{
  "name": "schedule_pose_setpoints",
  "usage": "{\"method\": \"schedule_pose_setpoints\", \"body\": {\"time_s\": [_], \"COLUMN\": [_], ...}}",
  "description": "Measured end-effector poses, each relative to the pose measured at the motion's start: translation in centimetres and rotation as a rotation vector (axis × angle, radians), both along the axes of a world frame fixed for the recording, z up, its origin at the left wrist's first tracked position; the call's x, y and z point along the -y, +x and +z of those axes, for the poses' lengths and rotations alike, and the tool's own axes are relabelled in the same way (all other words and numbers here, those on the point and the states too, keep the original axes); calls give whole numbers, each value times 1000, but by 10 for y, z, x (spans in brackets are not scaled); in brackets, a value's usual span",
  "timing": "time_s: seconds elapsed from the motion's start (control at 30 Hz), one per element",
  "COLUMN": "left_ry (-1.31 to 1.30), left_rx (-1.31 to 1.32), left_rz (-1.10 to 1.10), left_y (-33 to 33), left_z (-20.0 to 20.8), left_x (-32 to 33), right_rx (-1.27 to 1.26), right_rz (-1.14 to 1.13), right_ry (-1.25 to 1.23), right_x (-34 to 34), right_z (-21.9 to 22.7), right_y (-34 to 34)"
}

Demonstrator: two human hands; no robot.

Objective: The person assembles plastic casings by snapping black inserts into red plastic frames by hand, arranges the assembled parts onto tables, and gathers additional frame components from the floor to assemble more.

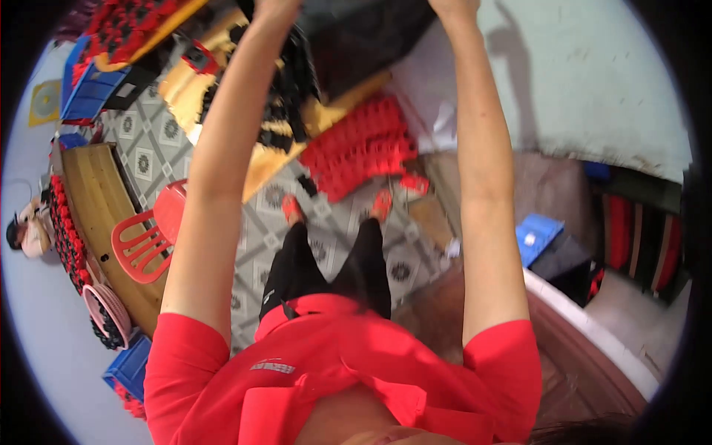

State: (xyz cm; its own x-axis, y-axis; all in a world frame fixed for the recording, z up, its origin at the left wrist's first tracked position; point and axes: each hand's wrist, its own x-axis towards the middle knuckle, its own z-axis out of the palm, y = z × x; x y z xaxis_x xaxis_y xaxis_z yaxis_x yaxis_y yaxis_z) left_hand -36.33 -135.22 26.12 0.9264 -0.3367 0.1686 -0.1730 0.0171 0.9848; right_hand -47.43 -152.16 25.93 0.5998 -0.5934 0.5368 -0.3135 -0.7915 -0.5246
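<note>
Both my arms stretch up to the top edge of the head view, which cuts off my fingers. Part of my left hand [277, 6] shows at the edge, beside a large dark sheet or bag [363, 44]. On the other side of that dark thing, part of my right hand [455, 7] shows in front of the pale wall. Whether either hand grips the dark thing is hidden. Below it, a yellowish tabletop [326, 116] carries a heap of black pieces [285, 93]. Next to the table is a stack of red moulded pieces [361, 148].
A red plastic chair [152, 237] stands left of me by a wooden bench [100, 200]. Blue crates [93, 89] and a pink basket [111, 308] line the left side, where another person [33, 230] appears. At right are a blue bin [539, 236] and a pale wall [593, 81].
</note>
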Motion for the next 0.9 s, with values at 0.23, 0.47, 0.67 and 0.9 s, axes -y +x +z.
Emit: {"method": "schedule_pose_setpoints", "body": {"time_s": [0.23, 0.47, 0.67, 0.9], "left_ry": [238, 880, 1090, 681], "left_rx": [118, -604, -929, -935], "left_rz": [-181, -294, -18, 127], "left_y": [-204, -325, -289, -277], "left_z": [-238, -567, -734, -816], "left_x": [-111, -181, -174, -130], "right_rx": [90, -621, -1166, -1127], "right_rz": [-68, -150, -286, -54], "right_ry": [671, 961, 624, 826], "right_x": [4, -9, -20, -7], "right_z": [-272, -593, -670, -758], "right_y": [-200, -350, -305, -309]}}
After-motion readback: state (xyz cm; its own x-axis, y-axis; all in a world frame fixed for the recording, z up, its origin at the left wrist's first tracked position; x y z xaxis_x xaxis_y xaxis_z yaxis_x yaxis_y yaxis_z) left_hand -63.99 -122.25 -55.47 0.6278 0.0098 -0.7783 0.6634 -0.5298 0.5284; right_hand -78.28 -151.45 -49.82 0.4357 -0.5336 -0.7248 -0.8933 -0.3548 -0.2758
